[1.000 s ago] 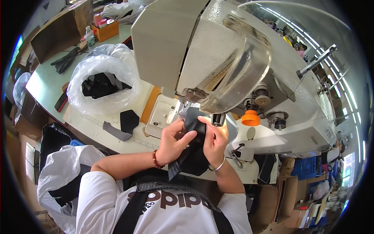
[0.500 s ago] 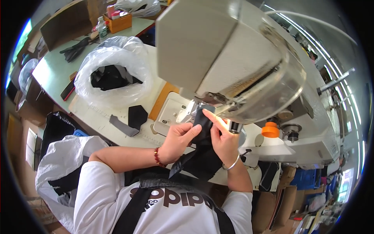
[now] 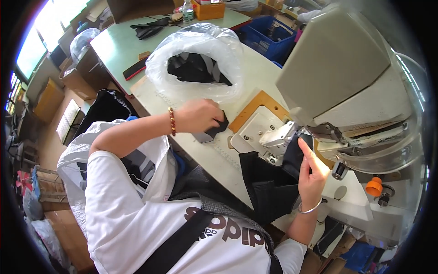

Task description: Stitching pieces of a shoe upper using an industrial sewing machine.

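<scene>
My left hand (image 3: 200, 116) is over the table to the left of the sewing machine (image 3: 335, 64), its fingers curled and pinching the edge of a small black fabric piece (image 3: 221, 127). Partly under that hand lies a grey fabric strip (image 3: 201, 137). My right hand (image 3: 314, 180) stays at the machine, index finger stretched along a black fabric workpiece (image 3: 292, 157) and the other fingers bent at its edge. The workpiece's upper end sits by the presser foot and white metal plate (image 3: 278, 139); its lower part (image 3: 269, 196) drapes over the table's front edge.
A clear plastic bag (image 3: 153, 68) of black and grey pieces stands on the table (image 3: 246, 59). A white sack (image 3: 68, 160) with more fabric hangs at my left. Behind are a blue crate (image 3: 255, 39), a plastic bottle (image 3: 188, 11) and an orange box (image 3: 210, 11).
My left hand has let go of the workpiece and moved left to the loose black piece. My right hand remains on the workpiece at the machine. The view has turned left.
</scene>
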`<move>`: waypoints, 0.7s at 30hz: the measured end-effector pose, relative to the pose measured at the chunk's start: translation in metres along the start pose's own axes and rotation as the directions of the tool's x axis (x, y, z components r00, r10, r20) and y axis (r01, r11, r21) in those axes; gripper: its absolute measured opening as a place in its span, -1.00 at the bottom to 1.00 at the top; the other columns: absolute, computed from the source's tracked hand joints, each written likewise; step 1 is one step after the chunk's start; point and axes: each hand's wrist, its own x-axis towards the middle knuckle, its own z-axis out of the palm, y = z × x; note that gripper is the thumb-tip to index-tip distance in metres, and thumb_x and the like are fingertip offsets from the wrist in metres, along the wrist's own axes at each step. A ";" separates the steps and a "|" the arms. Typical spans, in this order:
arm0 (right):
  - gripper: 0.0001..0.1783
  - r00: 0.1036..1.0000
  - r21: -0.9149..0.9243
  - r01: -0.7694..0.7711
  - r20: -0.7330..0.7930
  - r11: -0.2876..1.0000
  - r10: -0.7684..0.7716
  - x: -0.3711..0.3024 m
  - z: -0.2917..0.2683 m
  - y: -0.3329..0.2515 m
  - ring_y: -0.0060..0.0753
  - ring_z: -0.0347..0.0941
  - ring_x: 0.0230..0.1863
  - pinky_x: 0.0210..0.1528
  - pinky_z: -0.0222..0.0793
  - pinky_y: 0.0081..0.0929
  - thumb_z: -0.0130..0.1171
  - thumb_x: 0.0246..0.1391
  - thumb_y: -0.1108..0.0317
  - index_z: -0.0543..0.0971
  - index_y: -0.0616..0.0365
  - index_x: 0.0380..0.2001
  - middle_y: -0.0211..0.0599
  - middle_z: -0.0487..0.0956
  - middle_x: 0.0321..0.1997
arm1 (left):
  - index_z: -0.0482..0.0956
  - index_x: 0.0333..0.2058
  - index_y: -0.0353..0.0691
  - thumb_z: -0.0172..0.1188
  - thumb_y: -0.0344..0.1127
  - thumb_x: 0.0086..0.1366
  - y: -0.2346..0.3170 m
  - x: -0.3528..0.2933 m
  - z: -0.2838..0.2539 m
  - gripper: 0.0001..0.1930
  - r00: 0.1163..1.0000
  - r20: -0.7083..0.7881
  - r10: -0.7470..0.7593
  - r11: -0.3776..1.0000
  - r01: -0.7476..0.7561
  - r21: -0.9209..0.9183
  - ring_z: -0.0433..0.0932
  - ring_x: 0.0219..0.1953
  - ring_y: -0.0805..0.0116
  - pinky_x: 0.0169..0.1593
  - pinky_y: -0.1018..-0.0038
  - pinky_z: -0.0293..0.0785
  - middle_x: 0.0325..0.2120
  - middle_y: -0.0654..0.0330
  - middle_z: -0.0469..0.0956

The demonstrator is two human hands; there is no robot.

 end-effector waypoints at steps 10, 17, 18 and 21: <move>-0.49 1.000 0.016 -0.014 -0.008 1.000 0.014 0.001 0.000 -0.008 -0.58 0.24 -0.53 -0.44 0.22 -0.55 0.05 0.21 0.74 0.69 0.17 0.15 -0.27 0.63 -0.37 | 0.67 -0.10 -0.22 0.33 -0.43 0.24 -0.055 -0.046 0.022 -0.76 0.967 0.207 -0.147 0.966 0.096 0.241 0.60 -0.03 0.03 0.04 0.21 0.54 -0.19 0.09 0.62; -0.51 0.997 -0.018 0.044 -0.065 0.999 -0.045 -0.004 0.005 0.006 -0.55 0.30 -0.51 -0.40 0.30 -0.54 0.08 0.23 0.73 0.71 0.11 0.14 -0.24 0.67 -0.33 | 0.65 -0.28 -0.21 0.37 -0.32 0.22 -0.005 -0.025 -0.010 -0.86 0.979 0.199 0.053 0.850 -0.149 0.506 0.63 -0.13 0.16 -0.14 0.28 0.59 -0.16 0.13 0.60; -0.52 0.994 -0.007 0.048 -0.094 0.999 -0.048 -0.006 0.007 0.008 -0.55 0.33 -0.49 -0.36 0.33 -0.57 0.09 0.25 0.71 0.71 0.10 0.14 -0.27 0.70 -0.28 | 0.66 -0.30 -0.20 0.37 -0.32 0.21 0.009 -0.021 -0.018 -0.87 0.981 0.098 0.165 0.806 -0.192 0.559 0.62 -0.15 0.20 -0.17 0.31 0.60 -0.16 0.15 0.60; -0.58 0.999 -0.009 -0.041 -0.028 0.999 0.040 -0.013 0.008 0.014 -0.61 0.39 -0.42 -0.28 0.39 -0.63 0.15 0.34 0.61 0.71 0.00 0.16 -0.30 0.74 -0.19 | 0.66 -0.37 -0.27 0.41 -0.39 0.15 0.043 -0.012 -0.048 -0.87 0.769 -0.036 0.638 0.575 -0.444 0.687 0.66 -0.25 0.24 -0.21 0.43 0.69 -0.34 0.14 0.57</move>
